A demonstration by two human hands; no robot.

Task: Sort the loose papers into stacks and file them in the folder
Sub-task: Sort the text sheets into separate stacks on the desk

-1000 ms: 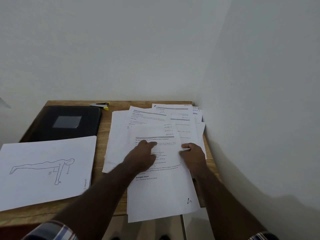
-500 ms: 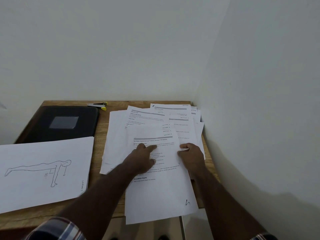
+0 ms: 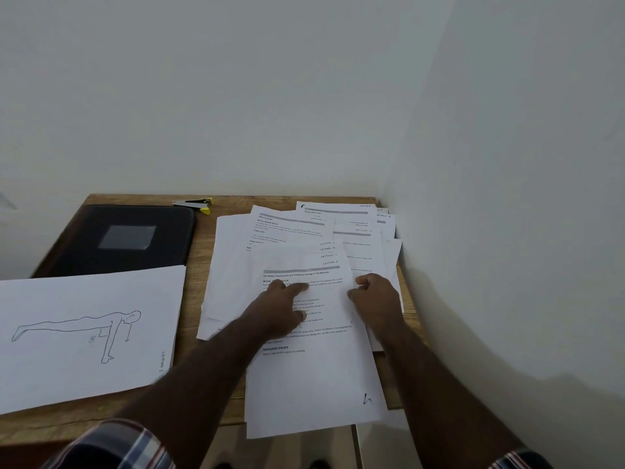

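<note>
Top printed sheet [image 3: 314, 367] lies long axis toward the wall, near end overhanging the worktop [image 3: 192, 265]. Left hand [image 3: 280, 309] presses it, fingers straight; right hand [image 3: 378, 299] pinches its right edge.

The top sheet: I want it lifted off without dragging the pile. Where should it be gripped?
Pinch the near edge of the top sheet, coming from the front. That end hangs past the table edge, so fingers can get under it. The left hand lies on its middle and the right hand is at its right edge.

A plain room corner: wooden desk [image 3: 199, 265] against bare walls [image 3: 236, 96].
</note>
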